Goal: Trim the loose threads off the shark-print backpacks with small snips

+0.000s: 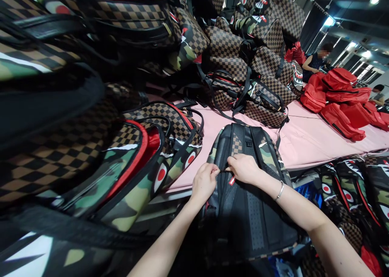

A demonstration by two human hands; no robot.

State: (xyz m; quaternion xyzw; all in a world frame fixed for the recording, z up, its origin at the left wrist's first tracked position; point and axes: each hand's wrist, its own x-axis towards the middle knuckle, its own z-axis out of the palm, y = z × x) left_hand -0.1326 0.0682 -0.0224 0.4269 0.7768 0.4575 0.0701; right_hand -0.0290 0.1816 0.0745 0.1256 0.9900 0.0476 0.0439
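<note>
A black backpack (258, 216) with checkered and camouflage parts lies with its strap side up, partly over the edge of the pink table (188, 163). Both hands are at its left shoulder strap. My left hand (205, 182) pinches a thin dark piece at the strap's outer edge. From the right, my right hand (243, 168) closes its fingers on the same dark piece, close to my left fingertips. A small red tag (232, 180) hangs just below the right fingers. What exactly the fingertips grip is too small to make out.
Checkered and camouflage backpacks (133, 155) are piled high on the left, with more bags (258, 66) stacked behind. Red bags (343, 99) lie at the back right. Further backpacks (343, 184) stand below the table edge at right. A person (317, 61) is in the background.
</note>
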